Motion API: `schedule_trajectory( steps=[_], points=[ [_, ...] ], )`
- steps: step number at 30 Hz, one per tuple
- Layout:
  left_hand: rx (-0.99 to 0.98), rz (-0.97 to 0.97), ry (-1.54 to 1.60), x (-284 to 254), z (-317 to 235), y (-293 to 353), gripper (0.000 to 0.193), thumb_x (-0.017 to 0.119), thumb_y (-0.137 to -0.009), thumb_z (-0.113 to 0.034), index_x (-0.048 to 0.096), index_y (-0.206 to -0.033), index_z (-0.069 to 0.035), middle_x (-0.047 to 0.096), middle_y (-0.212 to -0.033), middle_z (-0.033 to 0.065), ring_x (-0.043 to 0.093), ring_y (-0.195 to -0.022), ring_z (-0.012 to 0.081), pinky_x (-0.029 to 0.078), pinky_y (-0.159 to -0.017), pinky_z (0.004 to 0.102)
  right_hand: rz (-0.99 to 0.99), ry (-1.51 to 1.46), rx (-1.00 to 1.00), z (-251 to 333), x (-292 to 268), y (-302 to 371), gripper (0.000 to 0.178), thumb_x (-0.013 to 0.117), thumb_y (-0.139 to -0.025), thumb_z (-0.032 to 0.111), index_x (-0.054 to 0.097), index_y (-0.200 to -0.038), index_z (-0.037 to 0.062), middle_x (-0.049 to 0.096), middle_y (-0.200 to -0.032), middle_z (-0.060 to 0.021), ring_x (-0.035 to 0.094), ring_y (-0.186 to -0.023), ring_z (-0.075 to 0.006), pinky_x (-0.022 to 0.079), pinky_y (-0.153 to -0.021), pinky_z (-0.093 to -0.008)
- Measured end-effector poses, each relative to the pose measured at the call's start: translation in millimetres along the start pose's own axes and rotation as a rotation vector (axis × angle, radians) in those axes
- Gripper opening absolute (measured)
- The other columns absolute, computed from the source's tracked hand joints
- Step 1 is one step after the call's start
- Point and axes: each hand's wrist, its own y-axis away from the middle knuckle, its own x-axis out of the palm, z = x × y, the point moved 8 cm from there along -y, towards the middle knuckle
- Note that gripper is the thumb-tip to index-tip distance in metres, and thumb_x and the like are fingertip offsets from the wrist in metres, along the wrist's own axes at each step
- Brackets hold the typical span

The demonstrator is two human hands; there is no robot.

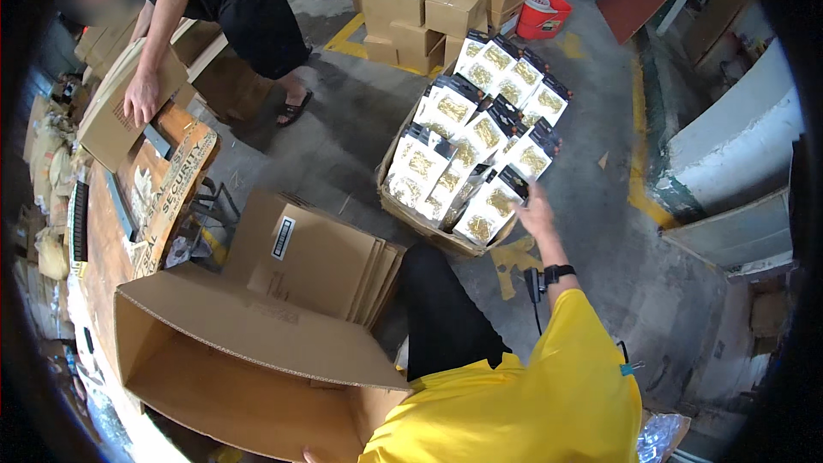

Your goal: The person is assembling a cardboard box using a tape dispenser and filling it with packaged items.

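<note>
My right hand (pixel 537 213), blurred by motion, is at the near right corner of a large open carton (pixel 446 242). Its fingers are beside a clear pack with gold-coloured contents and a black top (pixel 487 210); whether they grip it cannot be made out. Several similar packs stand in rows in the carton and rise above its rim. At the bottom edge, a small part of my left hand (pixel 309 455) shows on a big open cardboard box (pixel 257 313). That box lies tilted on its side, its hollow facing me. The rest of the left hand is out of view.
Flattened cardboard sheets (pixel 321 261) lean behind the open box. A wooden table (pixel 159 206) with printed tape is at left; there a person in dark clothes handles a cardboard box (pixel 129 111). Stacked cartons (pixel 411 9) and a red bucket (pixel 543 17) stand at the back.
</note>
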Motion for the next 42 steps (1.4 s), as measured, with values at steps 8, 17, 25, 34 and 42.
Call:
schedule_trajectory(
  steps=[8, 17, 25, 34, 42],
  points=[
    [0.030, 0.006, 0.028, 1, 11, -10, 0.058, 0.061, -0.083, -0.026, 0.034, -0.132, -0.008, 0.045, -0.121, 0.0187, 0.044, -0.103, 0.0294, 0.040, -0.087, 0.0474, -0.026, 0.237, 0.039, 26, 17, -9, 0.073, 0.079, -0.063, 0.021, 0.045, -0.125, 0.0061, 0.047, -0.118, -0.0140, 0.046, -0.113, -0.0318, 0.043, -0.092, -0.0409],
    [0.091, 0.055, 0.003, 10, 7, -38, 0.061, 0.059, -0.085, -0.027, 0.030, -0.136, -0.010, 0.043, -0.127, 0.0177, 0.043, -0.110, 0.0294, 0.039, -0.092, 0.0467, -0.474, -0.303, 0.096, -28, -1, -31, 0.037, 0.077, -0.070, 0.017, 0.057, -0.096, -0.0007, 0.058, -0.094, -0.0092, 0.058, -0.084, -0.0203, 0.047, -0.077, -0.0313],
    [0.242, 0.156, 0.032, 20, -38, -56, 0.065, 0.060, -0.085, -0.029, 0.027, -0.139, -0.012, 0.039, -0.132, 0.0170, 0.039, -0.116, 0.0299, 0.037, -0.096, 0.0466, -0.542, -0.832, 0.391, -103, 15, -62, 0.066, 0.079, -0.069, 0.024, 0.043, -0.115, -0.0074, 0.058, -0.100, -0.0169, 0.058, -0.092, -0.0252, 0.045, -0.083, -0.0341],
    [0.373, 0.214, 0.073, 29, -98, -54, 0.070, 0.060, -0.085, -0.031, 0.023, -0.142, -0.015, 0.035, -0.138, 0.0162, 0.035, -0.123, 0.0305, 0.035, -0.099, 0.0464, -0.371, -0.708, 0.335, -73, 22, -114, 0.061, 0.081, -0.068, 0.018, 0.052, -0.115, -0.0080, 0.061, -0.107, -0.0199, 0.059, -0.099, -0.0258, 0.047, -0.086, -0.0346],
    [0.456, 0.180, 0.148, 20, -134, -24, 0.074, 0.061, -0.084, -0.033, 0.020, -0.144, -0.017, 0.031, -0.143, 0.0154, 0.032, -0.128, 0.0310, 0.034, -0.103, 0.0462, -0.207, -1.079, 0.434, -56, 24, -99, 0.039, 0.072, -0.072, -0.002, 0.059, -0.108, -0.0023, 0.064, -0.099, -0.0090, 0.062, -0.085, -0.0178, 0.050, -0.077, -0.0306]
  ],
)
